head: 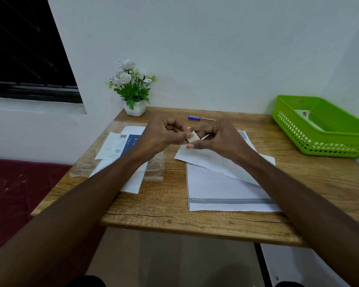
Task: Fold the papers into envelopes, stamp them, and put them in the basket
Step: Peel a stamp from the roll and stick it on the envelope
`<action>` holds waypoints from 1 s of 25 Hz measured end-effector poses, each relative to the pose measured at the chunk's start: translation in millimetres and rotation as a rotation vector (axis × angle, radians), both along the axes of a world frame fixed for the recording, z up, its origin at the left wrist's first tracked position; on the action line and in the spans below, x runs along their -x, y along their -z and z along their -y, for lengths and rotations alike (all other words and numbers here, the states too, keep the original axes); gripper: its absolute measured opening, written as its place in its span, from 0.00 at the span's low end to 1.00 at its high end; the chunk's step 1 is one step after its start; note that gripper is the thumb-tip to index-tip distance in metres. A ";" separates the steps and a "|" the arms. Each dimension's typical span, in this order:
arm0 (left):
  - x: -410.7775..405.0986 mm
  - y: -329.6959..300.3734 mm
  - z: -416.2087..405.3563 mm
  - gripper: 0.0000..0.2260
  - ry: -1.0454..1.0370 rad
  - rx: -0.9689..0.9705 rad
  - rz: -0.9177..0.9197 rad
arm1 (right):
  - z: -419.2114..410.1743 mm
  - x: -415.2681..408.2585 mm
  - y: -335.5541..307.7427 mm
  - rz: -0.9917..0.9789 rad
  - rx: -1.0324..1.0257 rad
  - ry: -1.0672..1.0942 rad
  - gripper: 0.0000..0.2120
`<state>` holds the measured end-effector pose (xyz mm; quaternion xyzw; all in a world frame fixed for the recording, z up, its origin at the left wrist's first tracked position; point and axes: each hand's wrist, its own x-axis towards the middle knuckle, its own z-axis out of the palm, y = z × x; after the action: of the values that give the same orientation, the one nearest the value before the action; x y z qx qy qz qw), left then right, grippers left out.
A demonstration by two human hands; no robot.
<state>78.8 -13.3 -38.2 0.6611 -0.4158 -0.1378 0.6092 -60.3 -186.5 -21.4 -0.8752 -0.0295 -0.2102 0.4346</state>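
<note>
Between both hands' [195, 135] fingertips, a small stamp [192, 138], half hidden.

- Two hands: left hand [163, 132], right hand [215, 136], meeting at centre.
- One stamp [192, 138], pinched between them.
- One green basket [327, 141] at 3 o'clock, one envelope [303, 114] inside.
- One pen [199, 118] at 12 o'clock.
- One flower pot [135, 108] at 11 o'clock.
- One clear plastic sleeve [153, 168] at 9 o'clock.
- Loose paper sheets: exact count unclear.

Matt grained wood table [166, 206], perforated plastic basket [327, 139]
</note>
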 end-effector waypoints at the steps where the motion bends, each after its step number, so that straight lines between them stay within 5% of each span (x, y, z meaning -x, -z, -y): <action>1: 0.2 -0.4 -0.6 0.05 0.006 0.006 0.002 | -0.2 -0.5 0.1 0.008 -0.025 0.001 0.10; 25: -2.4 -1.3 -2.9 0.11 0.154 0.035 -0.172 | 12.6 -4.8 3.5 -0.068 -0.089 -0.057 0.10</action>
<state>81.3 -10.4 -37.0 0.6021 -0.4137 -0.2331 0.6419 -55.4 -199.1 -24.9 -0.8605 -0.0302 -0.1688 0.4797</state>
